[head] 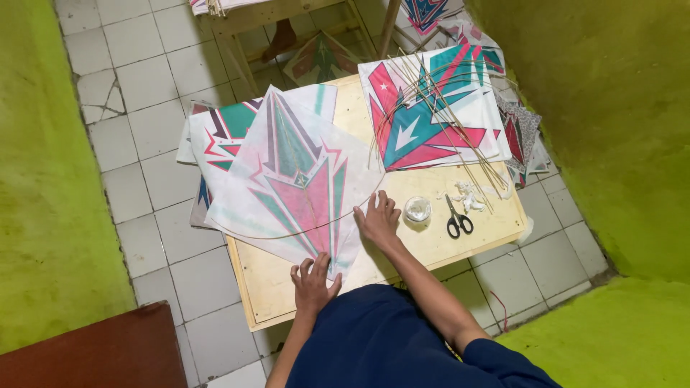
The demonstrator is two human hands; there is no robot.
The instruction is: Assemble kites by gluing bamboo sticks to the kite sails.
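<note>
A paper kite (291, 179) with a green, pink and grey arrow pattern lies face down on the low wooden table (431, 244), a thin bent stick curving across it. My left hand (313, 282) presses flat on the kite's near corner. My right hand (376, 218) rests flat on the kite's right edge, fingers spread. Neither hand holds anything.
Black-handled scissors (458, 219), a small round glue pot (417, 208) and white scraps (467, 194) lie right of my hand. A stack of kites with thin bamboo sticks (431, 108) sits at the far right. More kite sheets (223, 133) overhang the left edge. Green walls close both sides.
</note>
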